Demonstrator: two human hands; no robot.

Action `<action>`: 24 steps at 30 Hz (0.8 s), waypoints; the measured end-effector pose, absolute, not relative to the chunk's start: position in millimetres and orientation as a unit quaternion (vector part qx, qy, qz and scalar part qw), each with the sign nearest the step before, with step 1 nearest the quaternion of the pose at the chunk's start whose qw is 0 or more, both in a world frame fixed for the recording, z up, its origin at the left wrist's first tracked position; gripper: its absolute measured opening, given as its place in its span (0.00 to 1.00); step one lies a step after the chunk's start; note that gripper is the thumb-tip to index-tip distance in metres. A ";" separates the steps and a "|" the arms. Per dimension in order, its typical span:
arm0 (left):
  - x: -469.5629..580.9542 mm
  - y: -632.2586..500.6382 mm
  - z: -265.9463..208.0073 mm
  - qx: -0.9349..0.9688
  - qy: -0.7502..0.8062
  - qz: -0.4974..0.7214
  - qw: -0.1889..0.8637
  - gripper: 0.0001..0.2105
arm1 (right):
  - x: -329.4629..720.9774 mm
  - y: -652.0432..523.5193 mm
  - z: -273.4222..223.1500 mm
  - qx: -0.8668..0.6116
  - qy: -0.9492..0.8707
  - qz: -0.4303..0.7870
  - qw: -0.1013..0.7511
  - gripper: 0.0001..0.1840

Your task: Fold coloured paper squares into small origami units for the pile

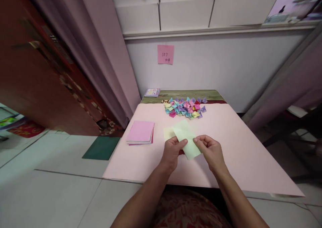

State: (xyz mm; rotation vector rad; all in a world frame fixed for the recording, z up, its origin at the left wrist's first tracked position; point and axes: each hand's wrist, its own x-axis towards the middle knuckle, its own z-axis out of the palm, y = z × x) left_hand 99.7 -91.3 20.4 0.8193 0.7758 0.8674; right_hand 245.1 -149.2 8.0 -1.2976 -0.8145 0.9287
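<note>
Between both hands, above the pink-covered table, is a sheet of light green paper, tilted with its corners pointing up and down. My left hand pinches its left side, thumb on top. At the right edge, my right hand grips the paper between thumb and fingers. Behind it, a pale yellow sheet shows partly; whether it lies on the table or is held, I cannot tell. Further back sits a pile of small folded paper pieces in blue, pink, purple and yellow.
A stack of pink paper squares lies on the table's left side. At the back left corner is a small pack with a printed top. A pink note sticks to the wall. A brown door stands left.
</note>
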 end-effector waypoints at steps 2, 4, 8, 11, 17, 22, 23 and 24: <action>102.8 -91.9 19.3 0.356 0.368 0.412 0.754 0.23 | 247.4 -154.0 7.8 -0.573 -0.405 0.361 0.614 0.18; 103.2 -88.9 19.5 0.336 0.376 0.434 0.746 0.23 | 252.6 -159.6 5.2 -0.589 -0.462 0.283 0.600 0.21; 100.8 -84.2 19.4 0.326 0.384 0.450 0.737 0.22 | 261.2 -165.0 -0.6 -0.576 -0.482 0.253 0.609 0.20; 98.9 -87.0 18.1 0.367 0.378 0.420 0.739 0.20 | 262.7 -162.7 1.6 -0.552 -0.424 0.331 0.637 0.22; 92.3 -91.4 22.2 0.497 0.338 0.318 0.733 0.18 | 262.8 -156.0 8.2 -0.548 -0.378 0.449 0.596 0.19; 91.0 -83.6 23.5 0.433 0.353 0.356 0.749 0.20 | 260.0 -152.7 1.4 -0.545 -0.297 0.435 0.652 0.19; 92.5 -82.9 22.7 0.384 0.351 0.396 0.757 0.23 | 257.7 -151.8 0.4 -0.546 -0.265 0.420 0.675 0.19; 94.9 -83.3 21.5 0.335 0.337 0.431 0.767 0.26 | 254.5 -150.7 -0.2 -0.544 -0.231 0.403 0.699 0.19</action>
